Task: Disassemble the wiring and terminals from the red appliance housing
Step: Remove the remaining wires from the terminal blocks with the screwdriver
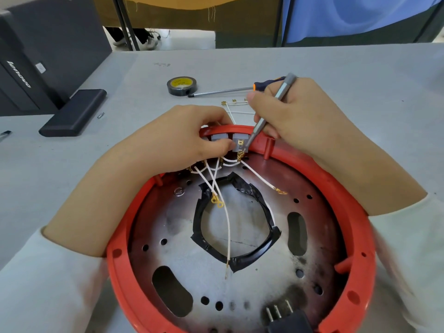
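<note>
Gripping grey switch [240, 143] in left fingers [222, 146], right-hand tool [269, 111] tip touching it

My left hand [187, 138] covers the gray terminal blocks [219, 137] just beside my thumb. My right hand [295, 116] hides the orange-handled screwdriver's [262, 84] grip behind it. Toward me, the red housing [355, 272] and black plug [288, 320] are cut off by the bottom edge.

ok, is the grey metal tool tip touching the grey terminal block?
Touching. Head view: grey metal tool tip rests against the grey terminal block beside its brass contact.
</note>
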`<state>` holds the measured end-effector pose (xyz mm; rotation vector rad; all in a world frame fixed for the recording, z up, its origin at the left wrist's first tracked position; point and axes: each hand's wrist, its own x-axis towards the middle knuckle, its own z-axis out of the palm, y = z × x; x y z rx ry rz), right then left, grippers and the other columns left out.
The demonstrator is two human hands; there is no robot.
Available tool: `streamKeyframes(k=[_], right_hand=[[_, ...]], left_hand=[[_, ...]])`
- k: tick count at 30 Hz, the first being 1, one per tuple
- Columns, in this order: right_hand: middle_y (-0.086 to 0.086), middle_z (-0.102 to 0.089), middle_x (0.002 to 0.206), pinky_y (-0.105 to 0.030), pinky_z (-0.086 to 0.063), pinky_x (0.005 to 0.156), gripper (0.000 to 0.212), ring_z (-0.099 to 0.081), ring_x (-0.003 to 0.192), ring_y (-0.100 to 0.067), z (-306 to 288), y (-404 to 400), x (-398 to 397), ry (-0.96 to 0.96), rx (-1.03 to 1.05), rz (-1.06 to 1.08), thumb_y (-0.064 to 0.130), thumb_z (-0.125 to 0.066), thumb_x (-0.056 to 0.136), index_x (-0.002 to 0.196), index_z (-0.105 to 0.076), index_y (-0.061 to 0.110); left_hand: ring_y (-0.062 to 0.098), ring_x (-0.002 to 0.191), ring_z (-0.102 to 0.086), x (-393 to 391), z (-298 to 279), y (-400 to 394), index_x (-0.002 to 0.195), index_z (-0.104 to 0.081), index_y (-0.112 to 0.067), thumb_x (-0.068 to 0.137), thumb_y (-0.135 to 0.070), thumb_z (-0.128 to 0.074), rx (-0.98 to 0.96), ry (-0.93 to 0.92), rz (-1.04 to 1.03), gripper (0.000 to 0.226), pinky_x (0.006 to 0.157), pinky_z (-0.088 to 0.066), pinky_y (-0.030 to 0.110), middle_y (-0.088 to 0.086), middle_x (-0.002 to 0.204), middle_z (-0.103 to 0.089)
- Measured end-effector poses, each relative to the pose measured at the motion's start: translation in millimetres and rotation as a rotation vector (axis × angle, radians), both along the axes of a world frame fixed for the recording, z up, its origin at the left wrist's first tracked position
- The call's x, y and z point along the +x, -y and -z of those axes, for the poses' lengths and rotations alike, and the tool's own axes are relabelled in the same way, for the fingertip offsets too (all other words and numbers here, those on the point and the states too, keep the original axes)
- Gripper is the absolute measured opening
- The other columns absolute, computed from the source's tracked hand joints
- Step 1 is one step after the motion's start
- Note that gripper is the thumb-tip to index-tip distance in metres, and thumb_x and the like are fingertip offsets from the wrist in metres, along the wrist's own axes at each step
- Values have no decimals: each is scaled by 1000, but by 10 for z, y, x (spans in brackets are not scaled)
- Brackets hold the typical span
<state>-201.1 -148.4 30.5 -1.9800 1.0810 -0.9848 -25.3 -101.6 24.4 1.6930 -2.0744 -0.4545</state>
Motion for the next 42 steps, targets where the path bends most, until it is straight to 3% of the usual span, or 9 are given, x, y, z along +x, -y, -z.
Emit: streamKeyframes(k=[4, 9, 13, 18, 22, 28, 30, 34, 42], right_hand=[[6, -39, 36, -13, -29, 39, 40, -35, 34, -6, 10, -19, -35, 107, -5, -4, 21, -52, 94, 69, -51, -10], [9, -43, 39, -16, -36, 50, 44, -41, 43, -5, 14, -35, -31, -1, -77, -36, 26, -53, 95, 55, -43, 13], [-1, -38, 49, -22, -34, 50, 44, -36, 46, -8, 16, -66, -26, -80, -107, -58, 29, -53, 95, 57, -39, 12], [8, -45, 40, -13, -34, 48, 44, -42, 43, -4, 11, -44, -27, 0, -60, -13, 28, -52, 95, 54, -45, 15], [7, -40, 35, -14, -30, 38, 41, -34, 32, -5, -26, -65, -40, 159, 76, 18, 24, -52, 96, 57, -48, 12], [8, -42, 36, -13, -32, 42, 36, -37, 36, -4, -40, -99, -70, 83, 77, 36, 24, -54, 94, 65, -51, 1], [6, -41, 37, -14, -32, 39, 37, -36, 36, -6, -74, -131, -114, 86, 129, -13, 23, -56, 93, 63, -49, 2], [1, -49, 39, -12, -31, 35, 36, -38, 31, -6, -240, -147, -187, 96, 165, -81, 26, -63, 91, 60, -48, 14], [4, -51, 37, -13, -36, 44, 36, -43, 35, -3, -81, -74, -49, 82, -3, -35, 22, -66, 86, 57, -46, 18]], left_hand=[[2, 57, -50, 2, 2, -4, 81, -60, -33, 80, -44, -61, 6, -4, -7, 11, 53, -37, 9, -19, 70, -58], [5, 63, -53, 2, -6, -3, 82, -61, -34, 79, -45, -61, 11, -12, -10, 11, 56, -38, 12, -13, 72, -61], [7, 67, -55, -8, 1, -6, 87, -62, -34, 80, -45, -61, 12, -24, -10, 14, 58, -39, 15, -10, 74, -63], [-4, 81, -58, 13, -50, -24, 112, -54, -40, 71, -58, -63, 76, -73, -40, 46, 69, -43, 8, -22, 96, -60], [-6, 97, -58, 73, -171, -91, 123, -49, -42, 63, -64, -61, 196, -135, -10, 65, 85, -47, 16, -27, 110, -56], [-1, 108, -57, 205, -152, -230, 120, -50, -44, 91, -43, -53, 228, -107, -31, 29, 93, -46, 26, -22, 120, -58], [1, 108, -57, 146, -82, -232, 122, -54, -37, 95, -39, -48, 202, -143, -14, 28, 93, -47, 31, -19, 119, -60], [-6, 104, -57, 52, -29, -171, 119, -58, -31, 96, -39, -47, 183, -228, 32, 27, 93, -42, 16, -19, 112, -64], [9, 103, -62, 66, 5, -84, 116, -59, -36, 94, -44, -48, 193, -229, 41, 26, 98, -45, 33, -15, 109, -66]])
